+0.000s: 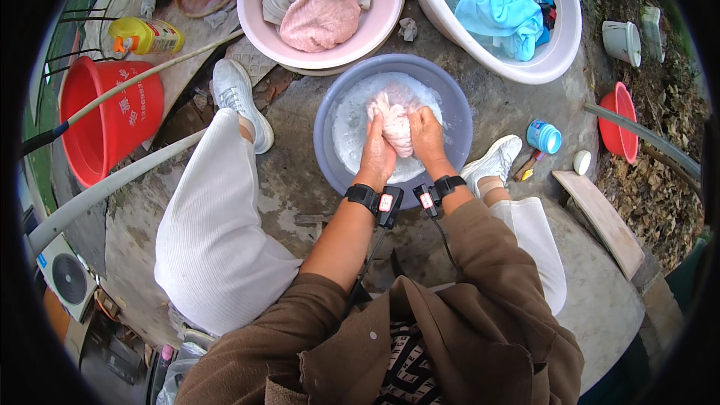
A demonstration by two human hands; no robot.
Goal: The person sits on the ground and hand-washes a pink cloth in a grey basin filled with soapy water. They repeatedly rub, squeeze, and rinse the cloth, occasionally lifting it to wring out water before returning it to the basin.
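Between my legs stands a blue-grey plastic basin [458, 124] with foamy, soapy water [349, 124] in it. A wet, bunched pink cloth [398, 129] is held over the suds, its far part reaching into the foam. My left hand [378, 149] grips the cloth from its left side, thumb upward. On the other side my right hand [426, 132] has its fingers curled around the cloth. Both wrists carry black straps with small cabled devices. How much of the cloth lies under the foam is hidden.
A pink basin [250, 28] with pink and grey laundry and a white tub [495, 70] with blue clothes stand beyond. At left are a red bucket [135, 112], a yellow bottle [146, 35] and a grey pipe [118, 191]. A blue jar [543, 136] and a brush [529, 166] lie right.
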